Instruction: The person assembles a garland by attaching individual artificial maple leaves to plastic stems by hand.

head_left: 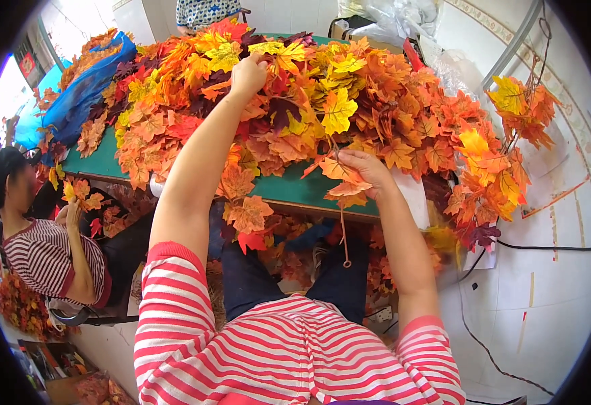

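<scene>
My right hand [366,172] is closed on the stem of an artificial maple leaf garland [342,177] at the table's front edge. Orange leaves hang under the fingers, and the stem's end, with a small loop, dangles below. A yellow leaf [339,111] stands just above this hand. Farther off to the left, my left hand [249,73] reaches into the pile of artificial maple leaves [167,128], fingers curled together beside yellow and red leaves. What those fingers pinch is hidden.
The heap covers most of a green table [288,187]. A finished-looking leaf garland [511,155] hangs at the right by the white wall. At left, a seated co-worker [52,250] handles leaves. Blue plastic sheeting [96,88] lies back left; cables run along the right.
</scene>
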`<state>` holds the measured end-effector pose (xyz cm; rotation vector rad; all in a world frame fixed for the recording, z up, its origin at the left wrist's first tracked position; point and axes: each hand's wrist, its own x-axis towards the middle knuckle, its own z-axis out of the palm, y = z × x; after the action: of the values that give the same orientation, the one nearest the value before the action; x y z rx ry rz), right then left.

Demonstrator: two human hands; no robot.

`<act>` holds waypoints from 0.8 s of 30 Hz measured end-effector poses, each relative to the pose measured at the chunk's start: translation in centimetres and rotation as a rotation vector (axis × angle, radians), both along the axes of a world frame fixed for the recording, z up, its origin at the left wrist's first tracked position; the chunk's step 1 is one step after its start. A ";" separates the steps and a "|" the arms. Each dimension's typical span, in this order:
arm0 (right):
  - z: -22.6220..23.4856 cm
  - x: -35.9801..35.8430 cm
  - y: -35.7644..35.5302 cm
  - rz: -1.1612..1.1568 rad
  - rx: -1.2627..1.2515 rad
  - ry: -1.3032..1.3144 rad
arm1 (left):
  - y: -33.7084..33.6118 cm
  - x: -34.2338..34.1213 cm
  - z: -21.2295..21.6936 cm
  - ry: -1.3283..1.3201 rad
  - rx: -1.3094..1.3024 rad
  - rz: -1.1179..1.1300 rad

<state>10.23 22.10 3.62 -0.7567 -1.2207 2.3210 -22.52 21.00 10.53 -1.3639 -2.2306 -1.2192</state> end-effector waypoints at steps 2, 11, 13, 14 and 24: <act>-0.3 0.2 0.0 -0.001 0.032 -0.024 | 0.0 0.8 0.1 0.094 0.190 0.045; -0.5 -0.4 -0.4 -0.093 0.033 0.019 | -15.0 18.2 -3.2 -0.909 -0.056 -0.642; -0.7 -0.7 0.0 -0.041 0.041 0.047 | -14.9 19.2 -7.7 -1.041 -0.076 -0.665; -0.9 -0.7 0.2 0.004 0.053 0.075 | -14.4 19.7 -8.5 -1.044 -0.076 -0.662; -0.7 -1.8 -1.9 -0.115 0.124 0.067 | -12.5 19.7 -8.7 -1.256 -0.128 -0.573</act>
<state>8.47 20.21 2.88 -0.6822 -1.2451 2.1390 -2.77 8.51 1.86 -1.5567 -2.6797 -2.7625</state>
